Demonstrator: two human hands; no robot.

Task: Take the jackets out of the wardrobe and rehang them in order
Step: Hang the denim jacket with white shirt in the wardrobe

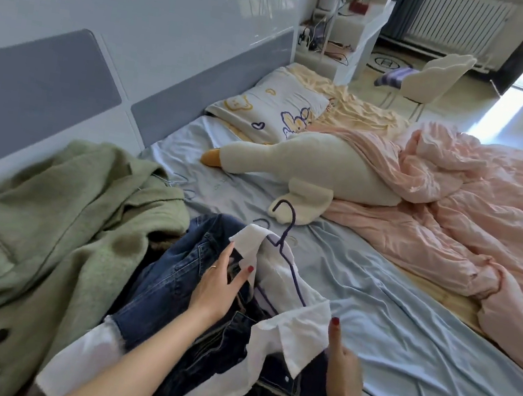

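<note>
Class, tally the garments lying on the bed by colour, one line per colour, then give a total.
Green wool coat: 1
Dark blue denim jacket with white collar, on a purple wire hanger: 1
Total: 2

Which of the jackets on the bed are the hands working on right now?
The denim jacket with the white collar; the green coat lies untouched beside it.
</note>
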